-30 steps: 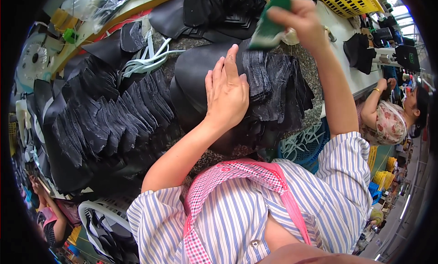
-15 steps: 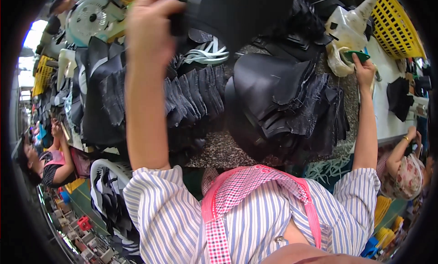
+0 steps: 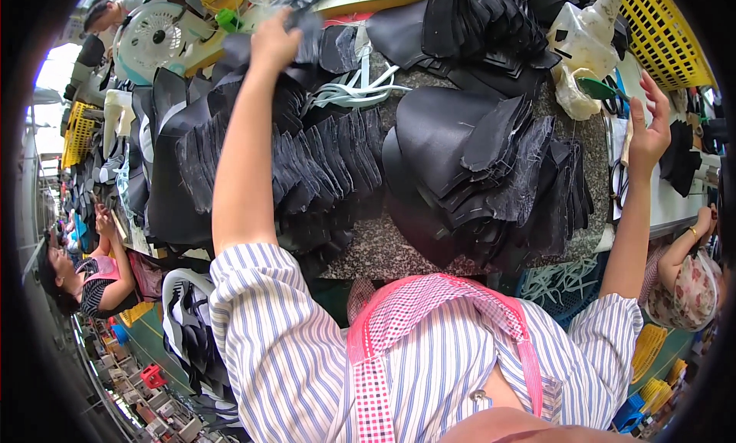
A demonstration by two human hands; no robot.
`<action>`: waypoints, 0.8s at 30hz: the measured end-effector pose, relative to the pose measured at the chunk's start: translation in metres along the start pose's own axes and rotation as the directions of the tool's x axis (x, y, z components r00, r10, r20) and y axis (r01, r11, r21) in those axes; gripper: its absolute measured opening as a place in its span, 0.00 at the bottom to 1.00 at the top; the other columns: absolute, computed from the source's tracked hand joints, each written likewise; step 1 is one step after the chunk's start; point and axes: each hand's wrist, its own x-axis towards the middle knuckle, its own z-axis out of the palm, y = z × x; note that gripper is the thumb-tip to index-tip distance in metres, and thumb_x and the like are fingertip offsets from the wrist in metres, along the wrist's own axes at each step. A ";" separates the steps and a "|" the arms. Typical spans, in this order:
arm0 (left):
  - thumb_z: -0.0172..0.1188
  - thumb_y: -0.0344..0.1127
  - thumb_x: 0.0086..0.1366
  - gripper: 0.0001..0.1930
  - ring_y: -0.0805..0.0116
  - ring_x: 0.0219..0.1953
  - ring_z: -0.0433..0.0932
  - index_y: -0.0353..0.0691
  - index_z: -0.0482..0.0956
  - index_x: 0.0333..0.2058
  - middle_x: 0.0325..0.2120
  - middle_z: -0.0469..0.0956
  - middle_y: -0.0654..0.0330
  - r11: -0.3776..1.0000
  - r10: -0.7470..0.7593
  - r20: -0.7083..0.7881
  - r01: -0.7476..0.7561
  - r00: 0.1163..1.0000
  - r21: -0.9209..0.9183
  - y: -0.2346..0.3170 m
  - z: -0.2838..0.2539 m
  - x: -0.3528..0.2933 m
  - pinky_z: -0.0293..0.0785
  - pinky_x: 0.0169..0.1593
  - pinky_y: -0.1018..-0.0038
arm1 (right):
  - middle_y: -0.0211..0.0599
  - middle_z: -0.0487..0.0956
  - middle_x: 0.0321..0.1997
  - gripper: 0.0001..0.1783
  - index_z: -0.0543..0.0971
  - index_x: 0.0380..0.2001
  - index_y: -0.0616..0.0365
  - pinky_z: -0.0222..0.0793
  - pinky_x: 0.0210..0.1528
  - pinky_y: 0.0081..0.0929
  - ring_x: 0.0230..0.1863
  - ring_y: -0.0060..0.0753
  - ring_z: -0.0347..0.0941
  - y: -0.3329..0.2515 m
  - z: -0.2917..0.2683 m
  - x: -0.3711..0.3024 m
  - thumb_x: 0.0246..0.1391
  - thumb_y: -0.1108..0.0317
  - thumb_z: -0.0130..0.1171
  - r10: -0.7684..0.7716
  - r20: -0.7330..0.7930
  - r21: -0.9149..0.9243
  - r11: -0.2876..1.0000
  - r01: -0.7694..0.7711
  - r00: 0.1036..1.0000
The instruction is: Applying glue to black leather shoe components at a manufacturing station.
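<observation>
My left hand [image 3: 274, 43] reaches to the far left of the bench and grips a motion-smeared black leather-like piece [image 3: 308, 38]. Beyond the bench's right side, my right hand [image 3: 650, 129] is raised with its fingers apart and holds nothing. Close to its fingertips, a green flat-handled tool [image 3: 594, 89] rests in the mouth of a cut, translucent plastic bottle [image 3: 576, 96] crusted with pale residue. A fanned stack of black pieces with frayed edges [image 3: 452, 144] lies between my arms. Another overlapping row of black pieces [image 3: 322, 155] lies beside my left forearm.
White straps [image 3: 364, 86] lie behind the left row. More black pieces [image 3: 468, 29] are piled at the back. A yellow basket [image 3: 667, 37] stands far right, a fan [image 3: 157, 37] far left. A blue basket of straps [image 3: 563, 290] sits below the bench. Other people work on both sides.
The large black sheet has left the middle of the view, uncovering the back pile. My right hand has let go of the green tool and moved right. My left hand has moved slightly nearer.
</observation>
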 end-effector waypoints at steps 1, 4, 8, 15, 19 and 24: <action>0.53 0.36 0.46 0.23 0.57 0.45 0.66 0.46 0.67 0.45 0.39 0.69 0.52 0.990 0.116 -0.052 -0.111 0.992 0.084 -0.007 0.016 -0.008 0.62 0.47 0.66 | 0.29 0.73 0.39 0.16 0.74 0.39 0.52 0.57 0.40 0.20 0.40 0.22 0.64 -0.009 0.003 0.006 0.45 0.63 0.55 -0.004 -0.002 -0.004 1.000 0.004 1.000; 0.53 0.35 0.46 0.21 0.55 0.47 0.63 0.48 0.68 0.43 0.39 0.68 0.53 0.936 0.348 0.171 -0.353 0.922 -0.003 0.034 0.007 -0.033 0.61 0.48 0.66 | 0.30 0.72 0.40 0.16 0.74 0.39 0.55 0.57 0.41 0.22 0.42 0.23 0.65 -0.031 0.014 0.019 0.43 0.66 0.55 -0.181 0.176 0.091 0.982 0.167 0.968; 0.58 0.36 0.39 0.28 0.54 0.50 0.59 0.50 0.65 0.45 0.43 0.64 0.53 0.928 0.241 0.516 -0.351 0.822 0.126 0.035 -0.004 -0.043 0.59 0.50 0.64 | 0.35 0.72 0.37 0.13 0.73 0.35 0.59 0.57 0.45 0.23 0.42 0.30 0.66 -0.091 0.073 0.053 0.41 0.70 0.55 -0.388 0.570 0.296 0.919 0.260 0.724; 0.58 0.37 0.36 0.27 0.58 0.48 0.60 0.50 0.65 0.41 0.40 0.64 0.56 0.874 0.335 0.528 -0.466 0.781 0.134 0.050 0.001 -0.059 0.59 0.48 0.64 | 0.34 0.71 0.31 0.10 0.74 0.28 0.57 0.62 0.42 0.31 0.41 0.37 0.65 -0.150 0.191 0.028 0.38 0.68 0.56 -0.352 0.919 0.273 0.893 0.357 0.177; 0.57 0.34 0.39 0.33 0.59 0.49 0.60 0.64 0.62 0.49 0.44 0.64 0.58 0.806 0.368 0.463 -0.525 0.807 0.274 0.024 0.000 -0.054 0.59 0.48 0.64 | 0.40 0.72 0.38 0.16 0.72 0.35 0.56 0.64 0.42 0.35 0.42 0.41 0.67 -0.174 0.229 0.012 0.38 0.67 0.55 -0.189 0.965 0.261 0.781 0.567 -0.183; 0.55 0.32 0.46 0.29 0.64 0.45 0.66 0.68 0.63 0.48 0.39 0.71 0.65 0.706 0.337 0.581 -0.607 0.741 0.364 0.017 0.002 -0.036 0.60 0.45 0.65 | 0.43 0.73 0.34 0.18 0.73 0.35 0.58 0.64 0.42 0.34 0.40 0.42 0.68 -0.199 0.222 0.041 0.36 0.64 0.57 -0.160 0.934 0.331 0.719 0.611 -0.318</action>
